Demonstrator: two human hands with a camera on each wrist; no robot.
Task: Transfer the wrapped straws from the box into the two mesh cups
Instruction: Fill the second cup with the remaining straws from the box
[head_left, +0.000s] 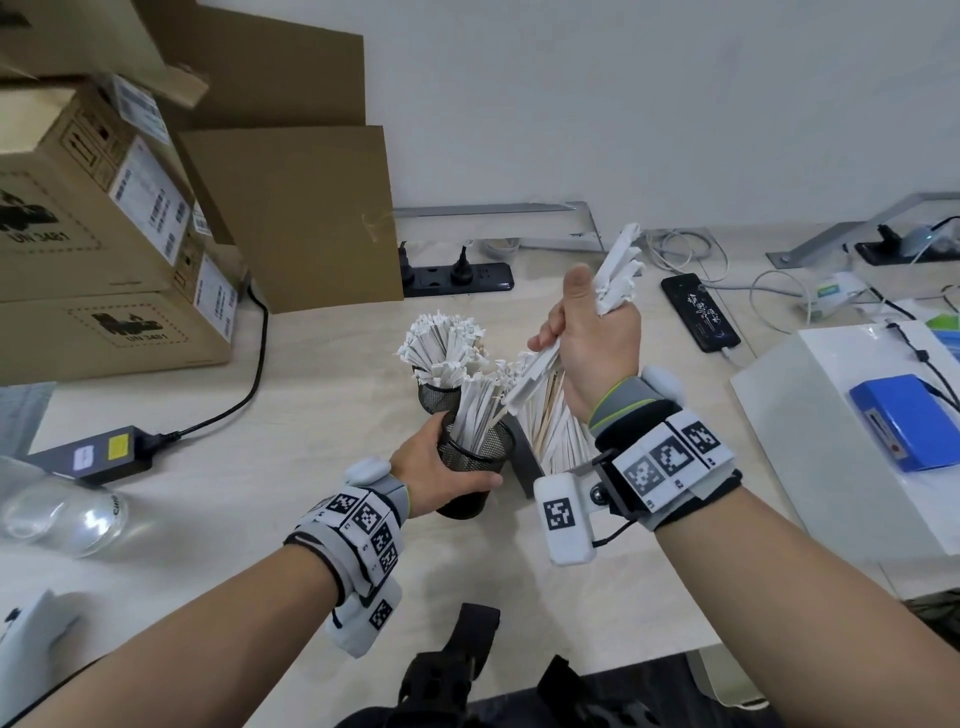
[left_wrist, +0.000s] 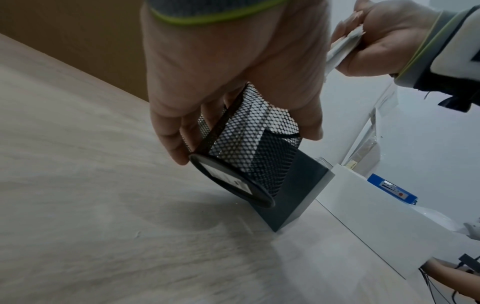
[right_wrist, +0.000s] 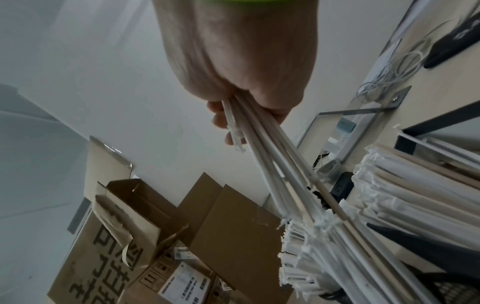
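My left hand (head_left: 434, 467) grips the near black mesh cup (head_left: 475, 457), tilted off the table and partly filled with white wrapped straws (head_left: 480, 402). From the left wrist view the cup (left_wrist: 249, 144) leans against the dark straw box (left_wrist: 293, 195). My right hand (head_left: 587, 332) grips a bundle of wrapped straws (head_left: 615, 270) above that cup, lower ends pointing into it. In the right wrist view the bundle (right_wrist: 272, 164) runs down toward the cup's straws. The far mesh cup (head_left: 439, 397) stands packed with straws (head_left: 441, 343). The box (head_left: 527, 457) holds more straws (head_left: 558, 426).
Stacked cardboard boxes (head_left: 104, 249) and flat cardboard (head_left: 296, 213) stand at the back left. A power strip (head_left: 457, 278), a phone (head_left: 698, 312) and cables lie behind. A white case (head_left: 831, 441) with a blue block (head_left: 906, 421) sits right. A power adapter (head_left: 98, 452) lies left.
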